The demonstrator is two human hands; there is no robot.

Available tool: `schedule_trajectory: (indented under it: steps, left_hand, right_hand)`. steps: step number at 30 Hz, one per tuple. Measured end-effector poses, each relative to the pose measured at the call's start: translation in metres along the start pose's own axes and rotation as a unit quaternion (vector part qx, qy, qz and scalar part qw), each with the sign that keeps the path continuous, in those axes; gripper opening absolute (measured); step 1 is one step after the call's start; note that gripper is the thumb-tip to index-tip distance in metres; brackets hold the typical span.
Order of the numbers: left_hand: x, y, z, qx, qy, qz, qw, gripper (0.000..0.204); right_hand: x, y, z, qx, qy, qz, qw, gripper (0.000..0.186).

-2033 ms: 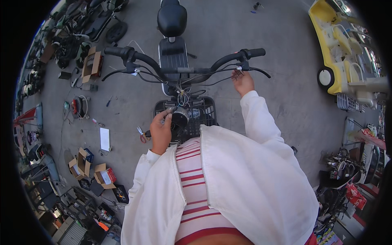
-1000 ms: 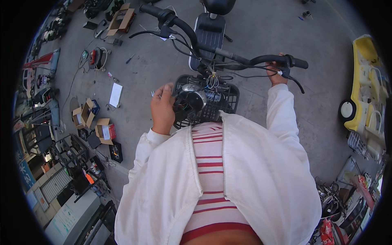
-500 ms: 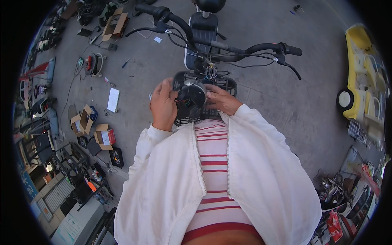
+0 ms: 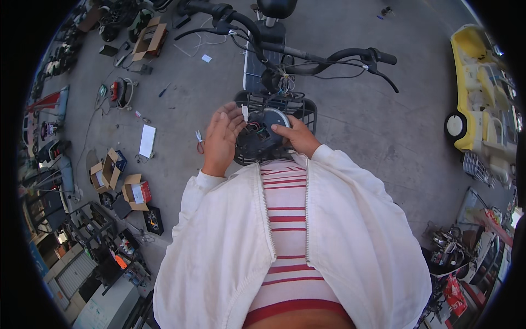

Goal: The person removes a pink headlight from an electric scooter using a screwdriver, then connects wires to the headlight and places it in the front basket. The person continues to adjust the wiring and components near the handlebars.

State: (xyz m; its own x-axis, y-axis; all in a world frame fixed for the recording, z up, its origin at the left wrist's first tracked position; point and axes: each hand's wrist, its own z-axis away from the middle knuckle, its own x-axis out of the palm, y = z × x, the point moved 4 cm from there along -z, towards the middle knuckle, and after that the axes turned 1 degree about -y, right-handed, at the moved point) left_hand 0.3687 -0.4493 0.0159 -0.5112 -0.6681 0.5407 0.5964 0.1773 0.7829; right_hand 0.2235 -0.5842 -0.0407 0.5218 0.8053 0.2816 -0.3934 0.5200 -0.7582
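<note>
A round black headlight housing (image 4: 256,143) with a bright rim sits over the front basket (image 4: 310,112), and coloured wires show in its open back. My right hand (image 4: 300,136) grips its right side, thumb on the back and fingers hidden behind the rim. My left hand (image 4: 220,134) is raised at the housing's left, fingers bent together. At its fingertips is a small whitish piece (image 4: 245,114), its exact kind too small to tell. Beyond the basket, a bundle of loose wires (image 4: 286,84) hangs below the handlebar (image 4: 298,53).
The two-wheeler's black seat (image 4: 276,7) is at the top. On the floor left lie scissors (image 4: 200,141), a white sheet (image 4: 147,141), a screwdriver (image 4: 164,90) and opened cardboard boxes (image 4: 134,192). A yellow vehicle body (image 4: 463,93) stands at the right.
The headlight housing has turned so its wired back shows more. My right thumb has moved onto that back. The whitish piece now shows at my left fingertips.
</note>
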Motion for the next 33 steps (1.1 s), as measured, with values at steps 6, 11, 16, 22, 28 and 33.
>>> schedule_trajectory:
  steps: [6, 11, 16, 22, 28, 33]
  left_hand:
    - [0.002, -0.008, 0.017, -0.002, -0.105, -0.269, 0.958, 0.04]
    - [-0.004, -0.016, 0.025, -0.011, -0.129, -0.373, 0.919, 0.034]
    - [0.005, -0.011, 0.039, 0.056, -0.139, -0.274, 0.95, 0.027]
    - [-0.001, -0.013, 0.045, 0.06, -0.176, -0.274, 0.944, 0.026]
    - [-0.013, -0.018, 0.038, 0.017, -0.154, -0.226, 0.962, 0.031]
    - [-0.013, -0.019, 0.039, -0.01, -0.132, -0.258, 0.957, 0.029]
  right_hand:
    - [0.003, 0.015, 0.014, -0.036, 0.067, 0.023, 0.997, 0.055]
    - [0.007, 0.013, 0.028, -0.045, 0.104, 0.079, 0.99, 0.056]
    - [0.007, 0.028, 0.028, -0.041, 0.12, 0.017, 0.992, 0.057]
    - [0.006, 0.028, 0.036, -0.079, 0.175, 0.053, 0.98, 0.055]
    - [0.01, 0.004, 0.047, -0.322, 0.286, 0.274, 0.86, 0.044]
    - [0.062, -0.041, 0.062, -0.324, 0.074, 0.272, 0.903, 0.039]
